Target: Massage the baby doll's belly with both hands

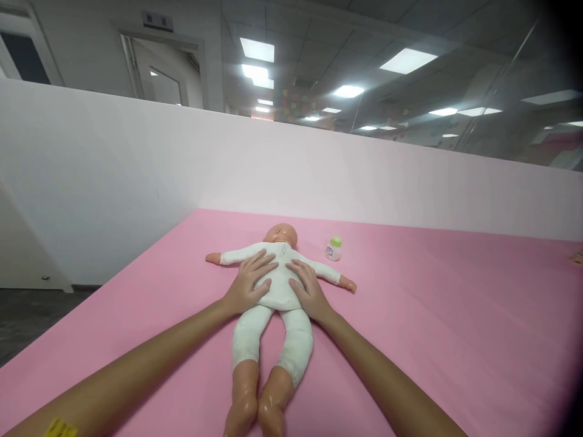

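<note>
A baby doll [280,294] with a white cloth body lies on its back on the pink table cover [410,340]. Its head points away from me, its plastic arms are spread, and its bare legs stretch toward me. My left hand [249,282] rests flat on the left side of the doll's torso, fingers apart. On the other side of the torso lies my right hand [310,286], its fingers also stretched out. Neither hand grips anything. Beyond the doll's right-hand arm stands a small clear bottle with a green cap [334,249].
A white partition [319,170] runs along the back of the table, with a glass pane above it. At the far right edge part of another hand [576,258] shows. Behind the partition on the left is a doorway [164,76].
</note>
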The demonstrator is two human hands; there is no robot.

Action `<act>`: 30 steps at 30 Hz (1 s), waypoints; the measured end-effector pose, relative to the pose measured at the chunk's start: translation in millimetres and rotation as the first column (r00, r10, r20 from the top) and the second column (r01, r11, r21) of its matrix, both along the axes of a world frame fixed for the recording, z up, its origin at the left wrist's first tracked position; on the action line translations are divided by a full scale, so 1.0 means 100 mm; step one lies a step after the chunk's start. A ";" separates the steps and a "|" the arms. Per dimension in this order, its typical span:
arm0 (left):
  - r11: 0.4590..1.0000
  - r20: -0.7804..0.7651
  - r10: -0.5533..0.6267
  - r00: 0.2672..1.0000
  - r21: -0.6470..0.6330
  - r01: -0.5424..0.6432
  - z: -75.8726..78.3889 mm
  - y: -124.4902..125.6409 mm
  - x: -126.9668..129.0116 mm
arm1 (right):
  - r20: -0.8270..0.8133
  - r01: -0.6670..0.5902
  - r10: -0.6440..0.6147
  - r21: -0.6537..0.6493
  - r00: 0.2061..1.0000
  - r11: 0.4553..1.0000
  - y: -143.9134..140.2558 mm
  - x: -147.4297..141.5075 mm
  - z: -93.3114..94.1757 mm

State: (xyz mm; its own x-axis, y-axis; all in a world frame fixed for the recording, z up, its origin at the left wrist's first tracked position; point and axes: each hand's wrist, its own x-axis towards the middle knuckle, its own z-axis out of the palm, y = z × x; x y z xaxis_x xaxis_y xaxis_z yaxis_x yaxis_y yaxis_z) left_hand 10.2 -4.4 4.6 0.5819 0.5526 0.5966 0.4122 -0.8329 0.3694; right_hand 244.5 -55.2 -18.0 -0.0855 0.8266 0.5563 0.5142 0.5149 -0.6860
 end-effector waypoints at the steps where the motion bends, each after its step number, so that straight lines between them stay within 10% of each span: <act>1: 1.000 -0.012 0.000 1.000 -0.011 0.000 0.00 0.00 0.00 | 0.007 0.002 -0.002 -0.021 1.000 1.000 0.01 0.00 -0.02; 30: 0.998 0.060 0.010 0.998 -0.067 -0.006 0.02 0.02 0.01 | -0.032 -0.030 0.031 0.018 0.999 0.999 -0.03 -0.01 0.12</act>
